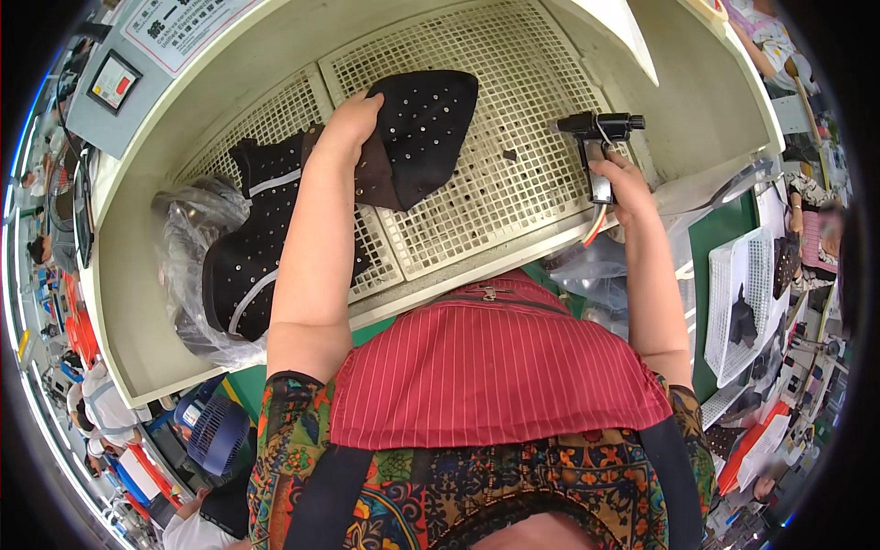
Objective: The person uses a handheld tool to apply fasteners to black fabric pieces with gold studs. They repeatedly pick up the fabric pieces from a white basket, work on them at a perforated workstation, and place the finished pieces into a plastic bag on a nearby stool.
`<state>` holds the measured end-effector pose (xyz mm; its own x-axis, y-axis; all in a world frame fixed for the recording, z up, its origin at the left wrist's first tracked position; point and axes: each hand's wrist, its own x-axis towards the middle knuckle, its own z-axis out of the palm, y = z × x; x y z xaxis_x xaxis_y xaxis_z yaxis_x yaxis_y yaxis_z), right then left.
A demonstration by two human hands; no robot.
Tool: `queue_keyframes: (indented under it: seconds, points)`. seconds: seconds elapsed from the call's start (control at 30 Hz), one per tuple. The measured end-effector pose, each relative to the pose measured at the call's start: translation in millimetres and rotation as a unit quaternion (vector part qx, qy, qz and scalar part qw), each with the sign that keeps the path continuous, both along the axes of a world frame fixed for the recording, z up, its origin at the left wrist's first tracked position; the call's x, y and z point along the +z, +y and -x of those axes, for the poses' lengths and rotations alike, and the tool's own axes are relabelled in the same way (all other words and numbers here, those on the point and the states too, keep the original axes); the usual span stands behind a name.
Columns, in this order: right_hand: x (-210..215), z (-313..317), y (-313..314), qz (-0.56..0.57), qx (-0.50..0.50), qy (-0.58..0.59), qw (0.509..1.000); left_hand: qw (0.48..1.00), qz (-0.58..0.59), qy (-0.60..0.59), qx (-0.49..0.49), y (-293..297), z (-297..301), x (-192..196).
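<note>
A black piece of material dotted with small shiny studs (pixel 429 128) is gripped at its left edge by my left hand (pixel 353 124), fingers closed on it. A dark brown part joins it below the hand. My right hand (pixel 627 186) is wrapped round the handle of a black and silver pistol-shaped gun (pixel 596 156), whose nozzle side points left toward the piece. Coloured cords (pixel 596 225) hang from the handle's bottom. More black studded pieces (pixel 240 284) with pale grey strips lie left of my left forearm, partly on a clear plastic bag (pixel 179 247).
The cream booth (pixel 115 266) has a grid floor (pixel 477 220) and raised walls. A small dark scrap (pixel 510 155) lies on the grid. A white basket (pixel 733 302) stands outside at right. A blue fan (pixel 215 431) is at lower left. Other people are at both sides.
</note>
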<state>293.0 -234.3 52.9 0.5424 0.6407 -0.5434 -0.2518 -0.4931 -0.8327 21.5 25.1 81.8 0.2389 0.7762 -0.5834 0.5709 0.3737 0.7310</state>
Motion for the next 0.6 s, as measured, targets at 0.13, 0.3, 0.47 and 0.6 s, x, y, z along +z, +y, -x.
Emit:
queue_keyframes:
  seconds: [0.13,0.3,0.47,0.6]
  points:
    - [32.3,32.9,10.4,-0.137,0.034,0.088,0.986,1.000,0.001,0.003,-0.005,3.0,5.2,-7.9]
    - [71.1,70.4,46.3,-0.107,0.185,-0.173,0.962,1.000,0.015,0.001,-0.017,4.3,1.8,-7.0]
    - [72.0,96.1,56.8,-0.171,0.219,-0.347,0.896,0.999,0.015,-0.028,-0.042,8.8,2.1,-17.3]
    - [100.3,98.3,37.2,-0.028,0.286,-0.361,0.887,0.996,0.017,-0.078,-0.048,6.6,6.1,-12.2]
